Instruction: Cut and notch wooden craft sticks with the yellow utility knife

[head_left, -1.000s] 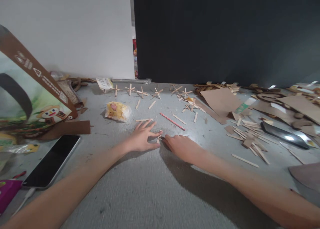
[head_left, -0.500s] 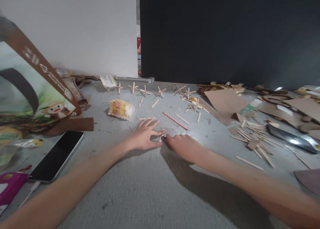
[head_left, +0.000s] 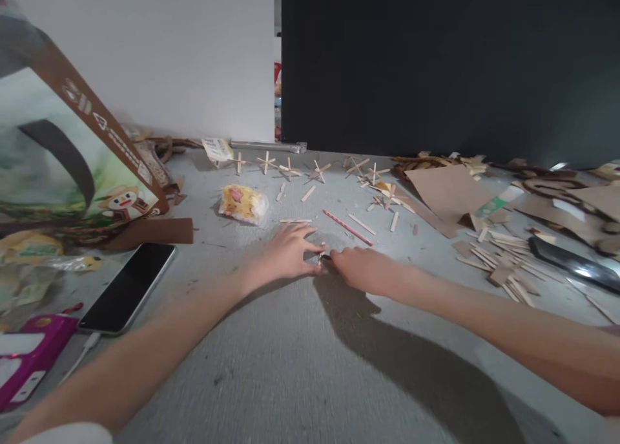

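My left hand rests on the grey tabletop, its thumb and index finger pinching a short piece of wooden stick. Its other fingers stretch forward near a loose flat stick. Close by on the right, my right hand is closed around a small dark, pointed tool; its tip meets the stick piece, and most of it is hidden by the fingers. Just beyond the hands lie a red patterned straw and a pale stick.
Several crossed-stick pieces stand along the back. A yellow wrapped package sits left of centre. At left are a phone, a magenta device and a printed bag. Loose sticks and cardboard lie right.
The whole view has shifted, so the table's things appear further right and slightly higher. Both hands stay together at the small stick piece, with the left thumb and index finger closer around it.
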`<state>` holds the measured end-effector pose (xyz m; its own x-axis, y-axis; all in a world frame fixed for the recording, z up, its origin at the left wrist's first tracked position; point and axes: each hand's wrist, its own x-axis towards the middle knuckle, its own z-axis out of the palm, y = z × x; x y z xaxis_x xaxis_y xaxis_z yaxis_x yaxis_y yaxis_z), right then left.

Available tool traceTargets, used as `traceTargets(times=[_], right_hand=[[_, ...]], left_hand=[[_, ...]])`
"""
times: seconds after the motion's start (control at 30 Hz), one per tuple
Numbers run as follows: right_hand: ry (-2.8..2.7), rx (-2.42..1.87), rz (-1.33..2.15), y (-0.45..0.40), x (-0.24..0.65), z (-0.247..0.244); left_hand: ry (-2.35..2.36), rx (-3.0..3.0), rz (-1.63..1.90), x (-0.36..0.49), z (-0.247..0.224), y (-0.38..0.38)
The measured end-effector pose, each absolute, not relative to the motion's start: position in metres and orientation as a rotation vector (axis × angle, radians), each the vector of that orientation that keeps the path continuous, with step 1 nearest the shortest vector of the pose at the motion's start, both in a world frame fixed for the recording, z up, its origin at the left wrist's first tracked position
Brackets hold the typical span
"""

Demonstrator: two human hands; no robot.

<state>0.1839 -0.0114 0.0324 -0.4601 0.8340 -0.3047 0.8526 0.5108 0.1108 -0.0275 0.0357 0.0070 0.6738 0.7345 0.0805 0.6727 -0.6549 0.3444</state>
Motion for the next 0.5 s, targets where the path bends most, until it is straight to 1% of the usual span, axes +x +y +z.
traceTargets(times=[0.13, 0.3, 0.5], right_hand=[[2.414, 1.442, -0.068, -0.016, 0.185, 0.028], [2.443, 1.433, -0.008, -0.019, 0.185, 0.026], [2.471, 1.486, -0.041, -0.024, 0.186, 0.031]], left_hand=[[1.217, 2.647, 0.407, -0.021, 0.004, 0.023], [1.065, 2.569, 0.182, -0.026, 0.010, 0.037], [0.857, 2.589, 0.024, -0.032, 0.020, 0.066]])
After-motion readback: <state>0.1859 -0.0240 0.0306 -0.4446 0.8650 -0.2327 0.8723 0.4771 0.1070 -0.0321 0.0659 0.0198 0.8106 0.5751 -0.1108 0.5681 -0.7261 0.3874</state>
